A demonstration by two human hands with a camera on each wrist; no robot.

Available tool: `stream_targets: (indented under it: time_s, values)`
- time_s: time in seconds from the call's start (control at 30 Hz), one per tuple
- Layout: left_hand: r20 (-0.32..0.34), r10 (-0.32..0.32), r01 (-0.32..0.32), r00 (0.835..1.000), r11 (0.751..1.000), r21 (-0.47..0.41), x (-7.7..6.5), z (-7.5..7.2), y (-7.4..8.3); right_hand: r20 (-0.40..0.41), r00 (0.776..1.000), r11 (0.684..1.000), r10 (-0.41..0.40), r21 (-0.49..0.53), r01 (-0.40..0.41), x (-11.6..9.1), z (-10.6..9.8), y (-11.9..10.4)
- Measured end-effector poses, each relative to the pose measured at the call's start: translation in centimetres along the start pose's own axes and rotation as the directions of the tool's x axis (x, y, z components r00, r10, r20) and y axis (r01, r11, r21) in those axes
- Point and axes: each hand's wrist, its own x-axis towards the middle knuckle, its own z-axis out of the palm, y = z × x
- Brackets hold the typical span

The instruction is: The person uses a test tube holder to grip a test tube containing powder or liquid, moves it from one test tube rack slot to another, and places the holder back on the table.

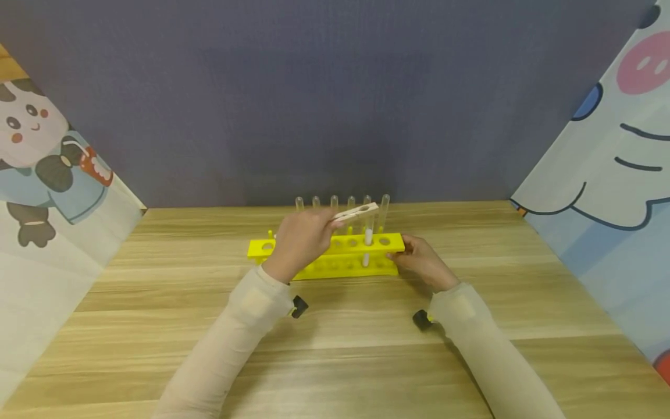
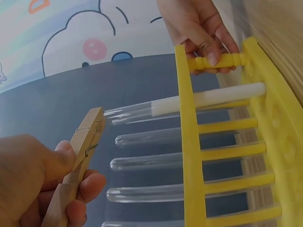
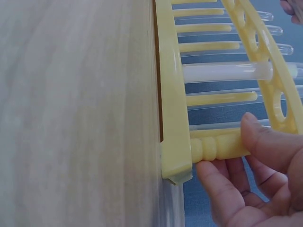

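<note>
My left hand pinches a wooden clothespin-style test tube holder between thumb and fingers. The holder's tip meets the open top of a test tube with white contents. That tube stands in a yellow test tube rack, its lower end showing below the top bar. On the right, my right hand grips the rack's end post, thumb on one side and fingers on the other. In the head view, the left hand hides part of the rack.
Several clear test tubes sit upside down on yellow pegs along the back of the rack. The rack stands on a wood-grain table. Behind it rises a dark blue-grey panel, with cartoon-printed sheets at the sides.
</note>
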Motion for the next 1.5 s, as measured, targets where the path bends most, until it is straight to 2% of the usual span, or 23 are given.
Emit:
stream_targets:
  time_s: [0.23, 0.43, 0.7, 0.87, 1.1, 1.27, 1.5]
  values:
    - [0.01, -0.047, 0.047, 0.999, 0.999, -0.027, -0.6, -0.8, -0.7, 0.001, 1.0, 1.0, 0.007, 0.011, -0.007, 0.0, 0.1, 0.1]
    - [-0.008, -0.03, 0.029, 1.0, 0.998, -0.047, -1.2, -1.3, -1.1, -0.003, 1.0, 1.0, 0.019, 0.005, -0.019, -0.1, 0.0, 0.6]
    - [-0.032, -0.04, 0.037, 0.999, 0.995, -0.088, -2.4, -1.6, -2.2, 0.003, 1.0, 1.0, 0.012, 0.019, -0.012, -0.1, 0.2, 0.5]
    - [-0.035, -0.042, 0.039, 0.999, 0.996, -0.083, -2.9, -2.1, -2.8, 0.006, 1.0, 1.0, 0.012, 0.018, -0.012, 0.0, 0.1, 0.5]
    - [-0.052, -0.096, 0.091, 0.994, 0.993, -0.075, -3.9, -2.5, -3.9, 0.016, 1.0, 1.0, -0.008, 0.027, 0.008, 0.1, 0.1, 0.4]
    - [-0.034, -0.125, 0.122, 0.992, 0.988, -0.091, -4.4, -2.7, -4.6, 0.008, 1.0, 1.0, -0.008, 0.03, 0.008, 0.1, 0.1, 0.1]
    - [-0.029, -0.124, 0.121, 0.992, 0.989, -0.083, -5.2, -3.5, -5.8, 0.003, 1.0, 0.999, 0.016, 0.031, -0.016, 0.0, 0.1, -0.1]
